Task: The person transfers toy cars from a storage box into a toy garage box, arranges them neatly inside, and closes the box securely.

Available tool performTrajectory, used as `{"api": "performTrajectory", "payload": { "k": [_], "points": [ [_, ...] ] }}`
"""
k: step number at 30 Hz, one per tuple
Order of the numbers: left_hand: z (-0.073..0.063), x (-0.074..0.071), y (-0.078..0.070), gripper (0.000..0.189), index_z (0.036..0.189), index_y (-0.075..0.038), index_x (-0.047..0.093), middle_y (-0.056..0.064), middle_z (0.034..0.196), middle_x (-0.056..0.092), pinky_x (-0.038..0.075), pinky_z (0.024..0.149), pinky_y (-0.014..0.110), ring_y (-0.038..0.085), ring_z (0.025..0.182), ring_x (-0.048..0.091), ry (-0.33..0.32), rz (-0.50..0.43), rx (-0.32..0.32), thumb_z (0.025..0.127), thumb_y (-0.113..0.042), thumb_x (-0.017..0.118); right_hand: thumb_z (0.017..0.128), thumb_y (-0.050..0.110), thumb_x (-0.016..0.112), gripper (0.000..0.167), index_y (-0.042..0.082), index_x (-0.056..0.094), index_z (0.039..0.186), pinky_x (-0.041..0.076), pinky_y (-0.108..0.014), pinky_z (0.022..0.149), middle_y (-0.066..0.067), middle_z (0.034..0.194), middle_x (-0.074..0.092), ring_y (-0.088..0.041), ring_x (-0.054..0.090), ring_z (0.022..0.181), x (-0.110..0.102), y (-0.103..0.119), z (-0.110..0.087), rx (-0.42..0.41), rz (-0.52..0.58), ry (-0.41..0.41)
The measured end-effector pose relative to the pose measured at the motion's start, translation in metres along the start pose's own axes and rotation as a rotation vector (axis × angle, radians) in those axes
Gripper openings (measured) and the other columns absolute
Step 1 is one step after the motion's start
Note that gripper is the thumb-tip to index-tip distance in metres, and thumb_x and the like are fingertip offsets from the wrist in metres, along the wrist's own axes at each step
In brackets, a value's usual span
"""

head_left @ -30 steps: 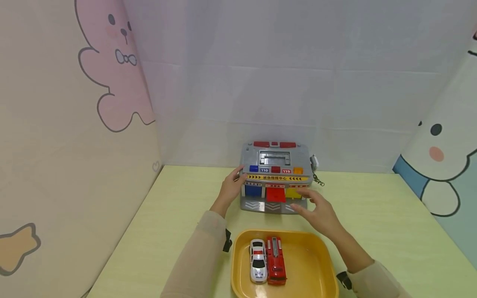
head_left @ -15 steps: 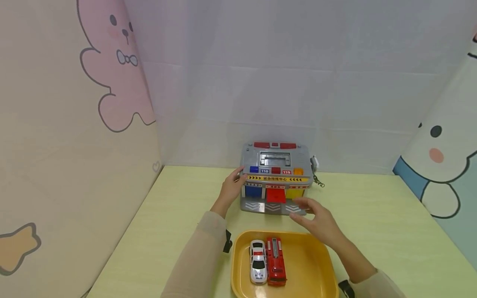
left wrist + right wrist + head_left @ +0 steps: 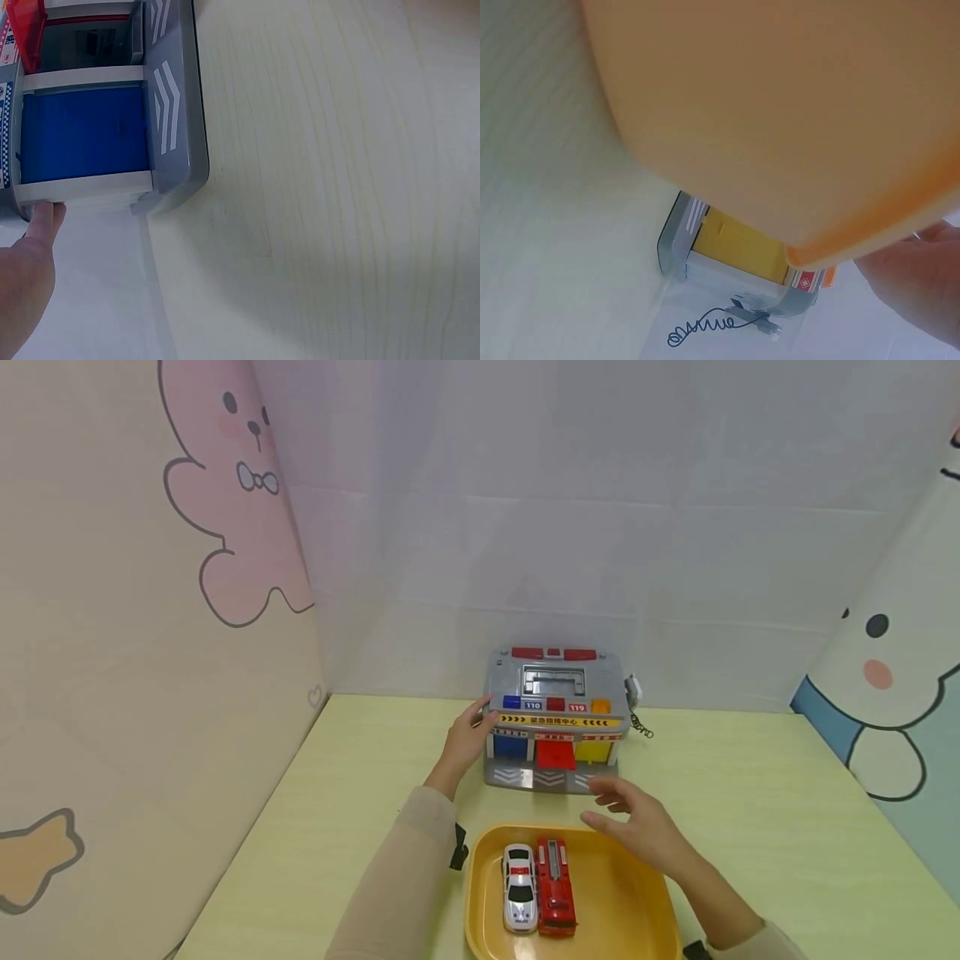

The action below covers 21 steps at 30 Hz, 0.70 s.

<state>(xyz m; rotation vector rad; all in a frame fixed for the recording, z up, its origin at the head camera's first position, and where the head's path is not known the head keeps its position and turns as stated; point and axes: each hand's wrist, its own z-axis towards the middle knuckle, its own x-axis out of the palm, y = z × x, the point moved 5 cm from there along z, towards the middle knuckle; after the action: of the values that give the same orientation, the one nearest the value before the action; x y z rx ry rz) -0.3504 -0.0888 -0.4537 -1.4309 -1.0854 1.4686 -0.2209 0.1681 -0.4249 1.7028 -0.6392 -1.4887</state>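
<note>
1. Left hand (image 3: 467,739): lying relaxed, not clenching; its fingers are touching the left end of the toy station (image 3: 553,722), and the left wrist view is showing fingertips meeting that end beside the blue door (image 3: 84,136).
2. Right hand (image 3: 637,827): holding nothing; its fingers are curving loosely, with the thumb standing apart. From the head view it is hovering in front of the station's right side, overlapping the far right corner of the yellow tray (image 3: 618,902).
3. Toy station: sitting upright at the back of the bench (image 3: 757,802), doors facing the person. The blue door is hanging down on the left and the yellow door (image 3: 594,751) on the right; between them the red door (image 3: 556,754) is tilting outward over a dark opening.
4. Station's right end: a pale handset (image 3: 633,688) is sitting against it, a coiled cord (image 3: 642,725) trailing below.
5. Tray: resting nearer the person, just in front of the station. In its left half a white car (image 3: 520,890) is lying lengthwise, a red truck (image 3: 555,889) just beside it on the right.
6. Outward: a pale curtain (image 3: 480,543) is hanging behind the bench; a pink cartoon bear (image 3: 240,535) is showing on the left wall.
</note>
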Motion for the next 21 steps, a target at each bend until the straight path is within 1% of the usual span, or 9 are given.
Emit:
{"api": "performTrajectory", "payload": {
  "k": [6,11,18,21],
  "points": [
    [0.001,0.000,0.001,0.047,0.145,-0.025,0.048,0.018,0.144,0.046,0.041,0.102,0.050,0.036,0.130,0.045,0.001,-0.011,0.004,0.100,-0.035,0.056,0.086,0.031,0.076,0.054,0.003,0.058,0.128,0.051,-0.044,0.092,-0.010,0.113,0.063,-0.025,0.059,0.102,0.007,0.001,-0.004,0.017,0.025,0.061],
    [0.001,0.000,0.001,0.047,0.145,-0.024,0.049,0.019,0.143,0.047,0.042,0.102,0.050,0.036,0.129,0.046,0.002,-0.015,0.017,0.100,-0.034,0.056,0.085,0.027,0.078,0.055,0.003,0.057,0.129,0.051,-0.045,0.092,-0.009,0.109,0.062,-0.024,0.058,0.100,0.014,0.001,-0.007,0.021,0.046,0.132],
    [0.001,0.000,0.001,0.047,0.145,-0.024,0.048,0.019,0.143,0.047,0.041,0.102,0.051,0.036,0.130,0.045,0.006,-0.012,0.008,0.100,-0.034,0.056,0.085,0.029,0.077,0.055,0.002,0.057,0.129,0.050,-0.046,0.090,-0.003,0.107,0.063,-0.024,0.057,0.100,0.024,-0.003,-0.011,-0.029,-0.006,0.221],
    [0.001,0.000,0.000,0.047,0.145,-0.025,0.048,0.018,0.144,0.046,0.041,0.103,0.051,0.036,0.131,0.044,0.004,-0.012,-0.003,0.100,-0.034,0.056,0.085,0.028,0.077,0.055,0.002,0.057,0.129,0.050,-0.047,0.090,-0.004,0.109,0.062,-0.025,0.057,0.099,0.029,-0.006,-0.013,-0.045,-0.009,0.275]
  ]
}}
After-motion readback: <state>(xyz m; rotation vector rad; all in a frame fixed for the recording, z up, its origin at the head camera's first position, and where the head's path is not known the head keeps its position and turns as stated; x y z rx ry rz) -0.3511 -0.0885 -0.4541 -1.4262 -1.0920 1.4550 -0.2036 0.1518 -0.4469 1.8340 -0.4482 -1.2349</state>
